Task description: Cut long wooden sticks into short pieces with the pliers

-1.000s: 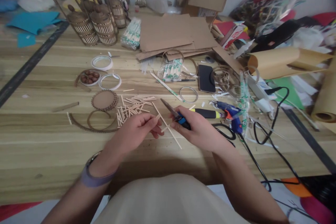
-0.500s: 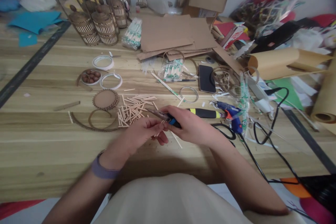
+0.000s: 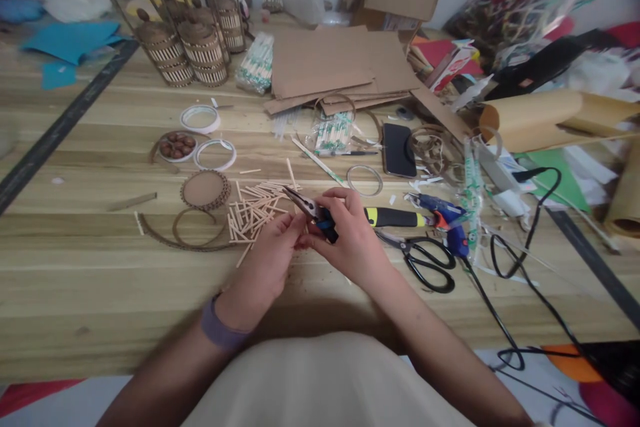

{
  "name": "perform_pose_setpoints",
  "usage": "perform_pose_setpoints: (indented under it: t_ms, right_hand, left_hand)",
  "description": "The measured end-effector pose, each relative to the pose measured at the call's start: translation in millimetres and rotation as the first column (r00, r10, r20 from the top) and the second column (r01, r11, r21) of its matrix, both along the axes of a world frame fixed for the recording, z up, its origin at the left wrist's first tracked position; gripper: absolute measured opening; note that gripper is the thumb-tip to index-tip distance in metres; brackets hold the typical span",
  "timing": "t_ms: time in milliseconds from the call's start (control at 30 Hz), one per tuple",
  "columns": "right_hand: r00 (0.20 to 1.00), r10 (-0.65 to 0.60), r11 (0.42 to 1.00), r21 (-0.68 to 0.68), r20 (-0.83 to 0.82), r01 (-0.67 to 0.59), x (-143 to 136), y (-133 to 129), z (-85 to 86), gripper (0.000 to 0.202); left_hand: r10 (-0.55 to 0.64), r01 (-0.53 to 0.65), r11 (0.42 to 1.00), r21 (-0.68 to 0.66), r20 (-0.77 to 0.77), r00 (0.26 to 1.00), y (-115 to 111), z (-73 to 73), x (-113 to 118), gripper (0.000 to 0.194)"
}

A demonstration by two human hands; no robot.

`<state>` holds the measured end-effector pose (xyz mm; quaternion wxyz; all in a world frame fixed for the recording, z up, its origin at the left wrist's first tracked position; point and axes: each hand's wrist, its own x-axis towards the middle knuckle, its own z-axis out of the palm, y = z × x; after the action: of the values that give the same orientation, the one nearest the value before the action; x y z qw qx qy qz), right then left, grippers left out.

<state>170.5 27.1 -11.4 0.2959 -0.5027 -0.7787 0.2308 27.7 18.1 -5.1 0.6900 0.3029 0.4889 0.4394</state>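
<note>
My right hand [image 3: 350, 230] is closed round long-nose pliers [image 3: 311, 208] with dark-blue handles, their jaws pointing up and left. Right beside it, my left hand [image 3: 275, 247] is closed in a pinch, its fingertips meeting the right fingers below the pliers' jaws. What the left fingertips hold is hidden. Just beyond the hands lies a loose pile of short wooden sticks [image 3: 255, 210]. A round cardboard disc with a beaded-looking edge [image 3: 205, 189] sits left of the pile, near a thin brown ring [image 3: 180, 233] and a curved strip [image 3: 160, 238].
Black-handled scissors [image 3: 430, 260], a yellow-and-black handled tool [image 3: 395, 217] and a blue glue gun [image 3: 445, 210] with cable lie right. Behind are a phone [image 3: 399, 150], tape rolls [image 3: 200, 119], a bowl of brown beads [image 3: 177, 145], cardboard sheets [image 3: 320, 63] and lantern-like pieces [image 3: 205, 53].
My hands have drawn closer together, and the pliers' jaws now point more steeply upward. My right forearm has shifted, uncovering the scissors. The pale stick seen at my left fingers is now hidden.
</note>
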Motion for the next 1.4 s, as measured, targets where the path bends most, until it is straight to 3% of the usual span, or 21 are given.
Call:
perform_pose_setpoints:
  t_ms: [167,267,300,367,433,500,567,633,767,933,1033,1133,1200,1267,1400]
  right_hand:
    - [0.997,-0.043,0.999,-0.036,-0.068,0.041,0,0,2.4,0.044]
    - [0.964,-0.173,0.942,-0.321,-0.204,0.101,3,-3,10.3,0.038]
    - [0.939,-0.213,0.883,-0.464,-0.270,0.067,3,-4,13.1,0.038]
    - [0.844,-0.292,0.705,-0.698,-0.449,-0.127,3,-7,16.9,0.042]
    - [0.696,-0.388,0.507,-0.770,-0.605,-0.387,1,-10,17.0,0.044]
    - [0.573,-0.486,0.360,-0.749,-0.660,-0.557,-2,-13,13.4,0.041]
    - [0.509,-0.549,0.284,-0.720,-0.663,-0.633,-5,-17,7.5,0.036]
    - [0.481,-0.569,0.251,-0.698,-0.667,-0.670,-6,-21,1.4,0.031]
    - [0.452,-0.566,0.245,-0.664,-0.689,-0.706,-3,-28,-2.5,0.029]
    - [0.353,-0.527,0.337,-0.572,-0.773,-0.748,-2,-38,7.4,0.033]
    - [0.357,-0.496,0.342,-0.556,-0.791,-0.758,-2,-40,10.9,0.041]
    - [0.483,-0.457,0.381,-0.655,-0.747,-0.653,8,-37,13.5,0.050]
    - [0.633,-0.393,0.444,-0.740,-0.667,-0.504,21,-33,17.4,0.052]
    - [0.778,-0.289,0.492,-0.784,-0.557,-0.379,35,-29,23.3,0.046]
    - [0.887,-0.119,0.460,-0.817,-0.446,-0.349,54,-25,34.9,0.034]
  left_hand:
    - [0.066,-0.062,0.996,0.061,-0.065,0.996,-5,-6.4,-1,0.021]
    - [0.184,-0.177,0.981,0.083,-0.081,0.980,-4,-7.6,-8,0.032]
    - [0.192,-0.185,0.979,0.090,-0.080,0.978,-3,-7.1,-11,0.034]
    - [0.122,-0.119,0.987,0.106,-0.029,0.992,-2,-5.3,-14,0.034]
    - [-0.023,0.017,0.995,0.100,0.060,0.998,-3,-3.4,-15,0.033]
    - [-0.126,0.120,0.991,0.058,0.122,0.984,-5,-2.1,-14,0.034]
    - [-0.140,0.140,0.990,0.008,0.134,0.981,-9,-1.5,-12,0.035]
    - [-0.104,0.107,0.994,-0.021,0.110,0.988,-12,-1.0,-10,0.036]
    - [-0.022,0.023,1.000,-0.006,0.058,0.998,-14,2.3,-8,0.040]
    - [-0.024,0.024,1.000,0.001,0.088,0.996,-16,8.9,-8,0.038]
    - [-0.024,0.024,1.000,0.000,0.103,0.994,-17,10.2,-9,0.037]
    - [-0.025,0.021,0.997,0.074,0.060,0.998,-17,12.3,-14,0.032]
    - [-0.028,0.040,0.987,0.153,-0.082,0.996,-16,15.8,-21,0.028]
    - [-0.085,0.136,0.973,0.186,-0.260,0.962,-15,20.2,-28,0.026]
    - [-0.292,0.379,0.918,0.115,-0.449,0.844,-15,24.5,-35,0.032]
